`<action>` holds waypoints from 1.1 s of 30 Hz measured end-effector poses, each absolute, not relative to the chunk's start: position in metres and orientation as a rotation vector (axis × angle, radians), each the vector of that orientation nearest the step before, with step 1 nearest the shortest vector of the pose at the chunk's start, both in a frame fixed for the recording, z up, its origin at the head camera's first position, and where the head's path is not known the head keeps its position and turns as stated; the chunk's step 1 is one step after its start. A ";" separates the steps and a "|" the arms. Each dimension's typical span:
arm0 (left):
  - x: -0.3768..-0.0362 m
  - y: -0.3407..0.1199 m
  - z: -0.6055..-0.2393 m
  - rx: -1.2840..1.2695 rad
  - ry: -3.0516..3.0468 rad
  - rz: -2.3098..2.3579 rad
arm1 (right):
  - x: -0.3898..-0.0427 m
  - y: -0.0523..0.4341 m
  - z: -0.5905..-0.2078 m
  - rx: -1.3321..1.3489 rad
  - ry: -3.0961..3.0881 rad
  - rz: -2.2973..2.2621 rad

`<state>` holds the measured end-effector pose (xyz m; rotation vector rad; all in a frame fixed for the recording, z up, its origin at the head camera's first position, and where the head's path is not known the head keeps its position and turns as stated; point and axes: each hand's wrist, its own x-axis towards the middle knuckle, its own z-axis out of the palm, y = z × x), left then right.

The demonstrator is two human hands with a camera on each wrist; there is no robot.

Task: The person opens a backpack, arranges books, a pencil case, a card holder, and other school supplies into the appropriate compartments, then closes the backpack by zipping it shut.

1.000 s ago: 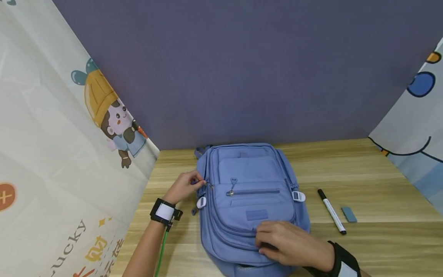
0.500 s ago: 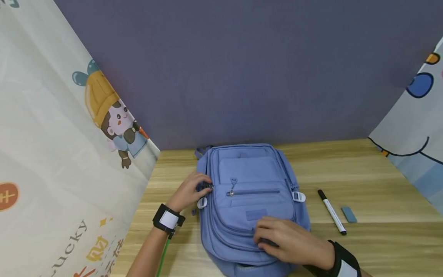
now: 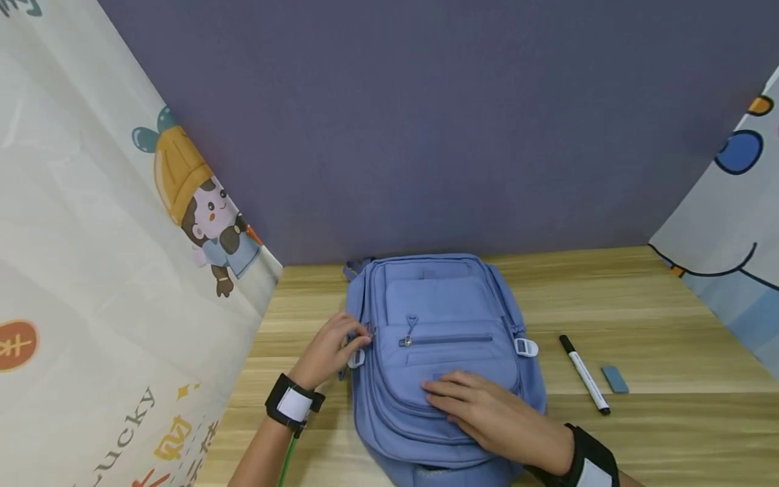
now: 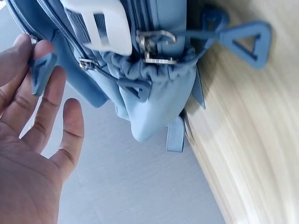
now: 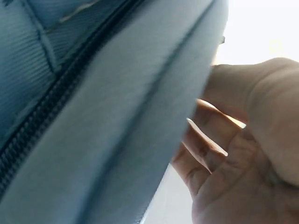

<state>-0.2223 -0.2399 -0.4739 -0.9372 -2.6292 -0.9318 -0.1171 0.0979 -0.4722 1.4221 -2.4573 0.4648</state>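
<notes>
A blue backpack (image 3: 447,297) lies front side up on the wooden table. At its left edge, my left hand (image 3: 327,348) pinches a zipper pull (image 4: 44,73) between thumb and forefinger; the other fingers are spread below it in the left wrist view. More zipper pulls hang from the bag's side there, close to a white buckle (image 4: 103,25). My right hand (image 3: 487,409) rests on the lower front of the bag with its fingers extended. In the right wrist view, part of the right hand (image 5: 247,154) is hidden behind the bag's fabric.
To the right of the bag, a black-capped white marker (image 3: 584,374) and a small blue-grey block (image 3: 615,379) lie on the table (image 3: 681,325). A dark panel (image 3: 450,135) stands behind. Printed sheets hang at both sides. A green cable (image 3: 287,460) runs from the left wrist.
My left hand has shifted slightly down and right along the bag's edge. The right hand's curled fingers have straightened and moved up and left over the front pocket.
</notes>
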 end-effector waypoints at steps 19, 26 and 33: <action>-0.175 -0.229 -0.483 -1.079 -2.476 -0.915 | -0.122 0.093 -0.476 1.431 -2.464 0.411; -0.157 -0.223 -0.484 -1.102 -2.445 -0.885 | -0.122 0.093 -0.474 1.440 -2.477 0.426; -0.146 -0.217 -0.479 -1.160 -2.410 -0.811 | -0.124 0.091 -0.474 1.434 -2.474 0.434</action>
